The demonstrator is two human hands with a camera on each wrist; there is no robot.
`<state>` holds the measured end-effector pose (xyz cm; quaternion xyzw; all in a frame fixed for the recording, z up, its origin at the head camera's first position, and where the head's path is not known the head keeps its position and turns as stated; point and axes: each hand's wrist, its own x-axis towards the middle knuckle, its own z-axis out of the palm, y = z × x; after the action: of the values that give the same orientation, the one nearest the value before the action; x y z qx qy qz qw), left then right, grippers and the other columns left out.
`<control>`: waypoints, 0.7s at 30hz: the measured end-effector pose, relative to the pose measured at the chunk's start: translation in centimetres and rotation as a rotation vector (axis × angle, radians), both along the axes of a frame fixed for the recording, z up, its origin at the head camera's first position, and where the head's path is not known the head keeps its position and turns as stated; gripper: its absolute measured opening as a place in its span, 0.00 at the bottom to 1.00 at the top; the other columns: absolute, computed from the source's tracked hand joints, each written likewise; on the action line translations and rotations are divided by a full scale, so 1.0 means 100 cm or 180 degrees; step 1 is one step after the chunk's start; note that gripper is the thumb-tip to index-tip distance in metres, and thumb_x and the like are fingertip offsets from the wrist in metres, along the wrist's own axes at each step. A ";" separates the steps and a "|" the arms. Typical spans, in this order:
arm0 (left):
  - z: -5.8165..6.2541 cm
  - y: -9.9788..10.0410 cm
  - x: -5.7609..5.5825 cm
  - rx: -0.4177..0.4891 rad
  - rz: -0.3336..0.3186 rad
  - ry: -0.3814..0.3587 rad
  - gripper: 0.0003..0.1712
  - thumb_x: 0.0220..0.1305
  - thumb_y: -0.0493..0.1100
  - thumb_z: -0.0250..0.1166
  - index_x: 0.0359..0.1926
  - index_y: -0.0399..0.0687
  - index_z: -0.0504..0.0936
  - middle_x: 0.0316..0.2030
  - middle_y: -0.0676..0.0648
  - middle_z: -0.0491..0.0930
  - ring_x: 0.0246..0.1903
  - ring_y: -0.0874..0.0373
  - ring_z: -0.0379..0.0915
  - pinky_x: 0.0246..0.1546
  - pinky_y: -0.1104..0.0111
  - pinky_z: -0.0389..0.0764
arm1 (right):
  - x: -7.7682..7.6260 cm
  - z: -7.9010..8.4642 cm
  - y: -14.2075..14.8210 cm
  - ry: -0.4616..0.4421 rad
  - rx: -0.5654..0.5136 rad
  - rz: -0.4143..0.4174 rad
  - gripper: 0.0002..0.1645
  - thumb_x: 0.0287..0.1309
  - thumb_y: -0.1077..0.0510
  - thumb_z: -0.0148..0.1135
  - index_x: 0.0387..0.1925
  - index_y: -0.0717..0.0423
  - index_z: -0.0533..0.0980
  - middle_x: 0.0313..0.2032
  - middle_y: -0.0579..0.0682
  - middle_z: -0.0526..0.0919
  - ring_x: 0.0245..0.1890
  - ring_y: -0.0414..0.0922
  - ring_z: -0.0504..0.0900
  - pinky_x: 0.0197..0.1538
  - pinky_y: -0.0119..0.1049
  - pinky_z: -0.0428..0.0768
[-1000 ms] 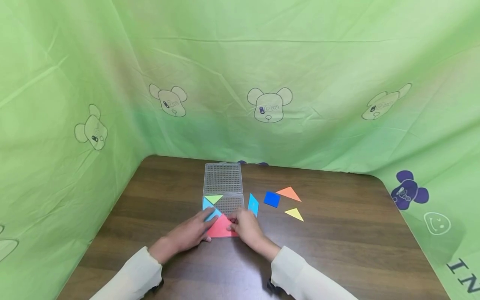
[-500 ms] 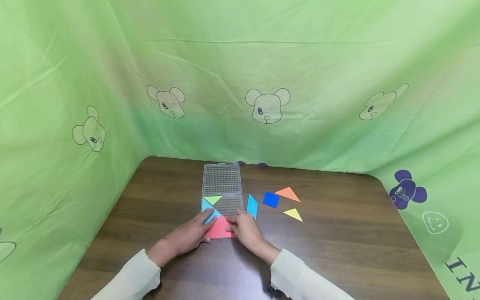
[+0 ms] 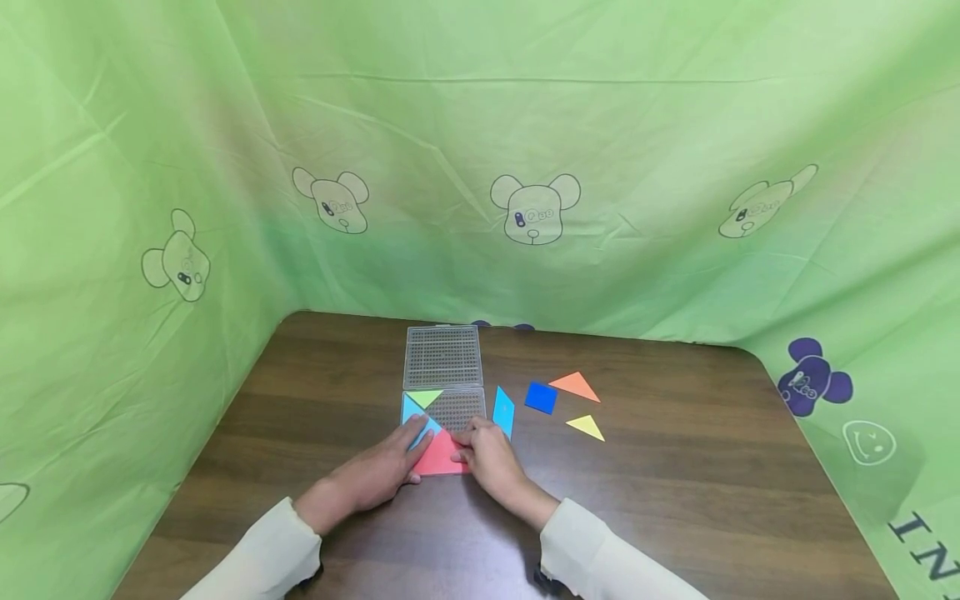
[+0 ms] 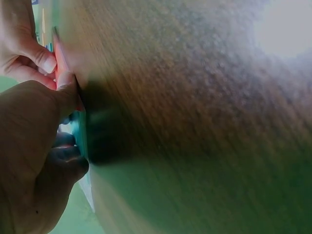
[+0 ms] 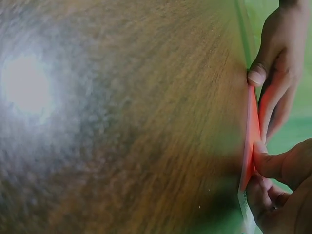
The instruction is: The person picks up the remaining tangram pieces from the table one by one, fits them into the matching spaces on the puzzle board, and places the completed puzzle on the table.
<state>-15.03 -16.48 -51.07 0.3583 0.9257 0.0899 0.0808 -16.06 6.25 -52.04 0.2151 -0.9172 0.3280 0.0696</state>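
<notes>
Red triangle (image 3: 438,456) along the near edge of a clear case (image 3: 443,358) on the worktop (image 3: 675,483); left hand (image 3: 381,467) grasping the case's near-left corner, fingers bent; right hand (image 3: 491,457) pinching the triangle.

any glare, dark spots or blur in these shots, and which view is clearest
Left wrist view: white glare at upper right on the table, dark shadow beside the left hand; right wrist view: white glare near the left edge, wood grain soft and streaky; head view: clearest, edges of the yellow triangle look crisp.
</notes>
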 end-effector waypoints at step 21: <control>-0.003 0.000 0.001 -0.0107 -0.0070 0.0309 0.37 0.75 0.51 0.60 0.77 0.38 0.63 0.78 0.31 0.56 0.77 0.37 0.55 0.71 0.51 0.72 | 0.000 0.002 -0.001 -0.0104 0.0059 -0.0017 0.18 0.51 0.63 0.78 0.45 0.64 0.88 0.28 0.48 0.81 0.30 0.39 0.76 0.31 0.24 0.76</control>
<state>-14.94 -16.51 -51.39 0.3711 0.9259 0.0560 0.0428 -16.09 6.17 -51.80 0.2079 -0.9218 0.3227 0.0534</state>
